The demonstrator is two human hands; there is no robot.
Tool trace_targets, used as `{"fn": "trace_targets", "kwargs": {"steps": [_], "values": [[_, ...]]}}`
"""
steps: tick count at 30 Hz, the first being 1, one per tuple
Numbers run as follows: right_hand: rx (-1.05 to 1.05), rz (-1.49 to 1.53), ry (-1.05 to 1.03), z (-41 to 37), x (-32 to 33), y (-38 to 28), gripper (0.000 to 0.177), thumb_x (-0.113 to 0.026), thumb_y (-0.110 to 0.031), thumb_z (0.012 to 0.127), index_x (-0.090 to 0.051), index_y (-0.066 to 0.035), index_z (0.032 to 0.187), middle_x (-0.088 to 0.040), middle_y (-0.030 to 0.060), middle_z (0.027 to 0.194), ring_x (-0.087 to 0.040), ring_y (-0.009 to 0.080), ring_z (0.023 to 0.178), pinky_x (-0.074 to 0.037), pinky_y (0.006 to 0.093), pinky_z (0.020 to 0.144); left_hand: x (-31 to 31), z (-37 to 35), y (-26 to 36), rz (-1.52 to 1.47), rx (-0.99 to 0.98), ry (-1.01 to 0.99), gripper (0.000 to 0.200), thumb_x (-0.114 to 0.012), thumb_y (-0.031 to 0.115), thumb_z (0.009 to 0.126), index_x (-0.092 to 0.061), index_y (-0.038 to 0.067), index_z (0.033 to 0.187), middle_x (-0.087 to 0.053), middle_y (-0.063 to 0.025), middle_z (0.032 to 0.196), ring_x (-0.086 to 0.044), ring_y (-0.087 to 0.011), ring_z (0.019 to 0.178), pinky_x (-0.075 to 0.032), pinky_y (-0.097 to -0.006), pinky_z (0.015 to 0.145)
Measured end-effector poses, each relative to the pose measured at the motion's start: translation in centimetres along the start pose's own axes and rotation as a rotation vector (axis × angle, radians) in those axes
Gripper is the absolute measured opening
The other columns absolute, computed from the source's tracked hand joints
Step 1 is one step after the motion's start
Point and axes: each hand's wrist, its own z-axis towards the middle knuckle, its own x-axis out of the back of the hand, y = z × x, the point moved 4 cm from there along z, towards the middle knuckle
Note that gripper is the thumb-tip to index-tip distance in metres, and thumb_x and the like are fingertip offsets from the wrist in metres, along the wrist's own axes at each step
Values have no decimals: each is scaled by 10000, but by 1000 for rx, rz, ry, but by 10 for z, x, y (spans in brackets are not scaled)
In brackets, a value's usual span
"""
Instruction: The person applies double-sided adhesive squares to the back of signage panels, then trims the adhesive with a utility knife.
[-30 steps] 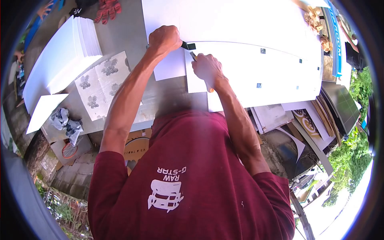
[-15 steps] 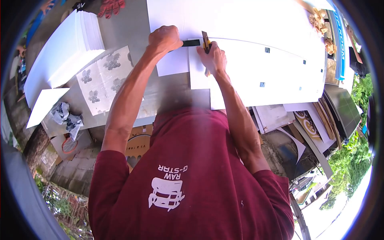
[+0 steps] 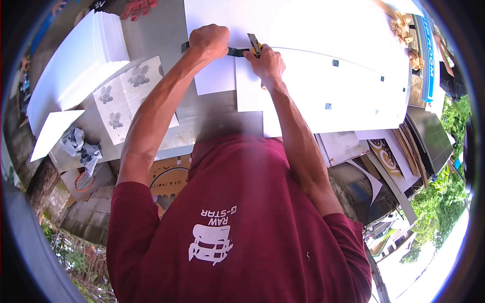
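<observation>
My left hand is closed round a dark strip, whose end shows on each side of the fist. Close by on the right, my right hand grips a yellow and black utility knife, its tip pointing away from me. The strip's right end meets the fingers of that hand. Both hands are over large white sheets, which carry several small dark squares.
A thick stack of white sheets stands at the left, beside a patterned sheet on the grey table. Red gloves lie at the far edge. Crumpled dark material is at the left front; crumpled brown paper is at the right.
My left hand has moved slightly away from me, and more of the strip shows on its left. My right hand and the knife have shifted a little left.
</observation>
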Motion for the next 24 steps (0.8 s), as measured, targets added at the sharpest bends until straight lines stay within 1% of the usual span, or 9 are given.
{"fn": "trace_targets", "kwargs": {"steps": [5,8,11,12,15,16,19,22,24], "values": [[10,-19,17,-4,2,-2,478,-751,-489,821,-689,-37,962,-711,152,771,-706,328,753,-531,456,710,-5,-3,-9,-69,5,-25,119,-678,121,749,-772,102,819,-730,-119,778,-709,-310,757,-567,-412,706],[5,-15,8,-3,0,1,472,-749,-488,826,-691,-38,957,-711,152,773,-706,323,746,-533,452,709,-5,-4,-20,93,57,31,133,-687,146,754,-781,118,842,-731,-97,771,-710,-299,772,-565,-409,721],[21,-11,24,0,1,1,476,-748,-493,828,-692,-38,958,-713,146,773,-704,317,740,-535,449,708,3,-15,-68,-10,135,-25,137,-700,179,765,-782,120,856,-733,-91,780,-709,-291,773,-563,-408,730],[32,-13,29,-1,1,0,478,-748,-495,828,-692,-38,959,-713,143,773,-704,314,738,-535,449,707,17,-30,-72,-119,69,29,172,-723,237,781,-781,104,873,-722,-91,757,-697,-261,744,-550,-390,732],[29,63,-26,4,-2,3,502,-754,-512,818,-692,-34,958,-714,138,771,-701,300,727,-536,447,704,42,-54,-61,-313,85,-42,183,-752,293,800,-784,128,873,-745,-64,859,-705,-264,830,-549,-395,764],[25,85,-57,3,1,2,525,-758,-528,811,-694,-30,965,-715,140,778,-699,289,718,-535,440,699,36,-54,-65,-307,45,29,245,-768,349,793,-787,125,891,-729,-71,798,-686,-249,758,-542,-385,739],[87,-109,57,-5,5,-8,554,-754,-552,805,-693,-26,970,-717,150,796,-699,283,719,-533,429,692,13,-58,-68,-537,1,64,273,-778,351,802,-789,115,939,-712,-69,737,-674,-216,698,-541,-362,714],[71,-66,4,0,3,-9,572,-733,-571,813,-692,-23,973,-713,153,777,-701,289,719,-530,436,696,0,-75,-56,-824,19,85,319,-777,380,830,-785,108,996,-681,-62,676,-639,-151,614,-521,-313,596],[77,-5,69,-2,6,0,570,-724,-570,821,-690,-19,963,-707,153,750,-700,298,703,-533,442,692,-6,-86,-51,-949,82,86,342,-770,397,848,-779,99,1015,-660,-49,651,-612,-114,583,-488,-278,528]]}}
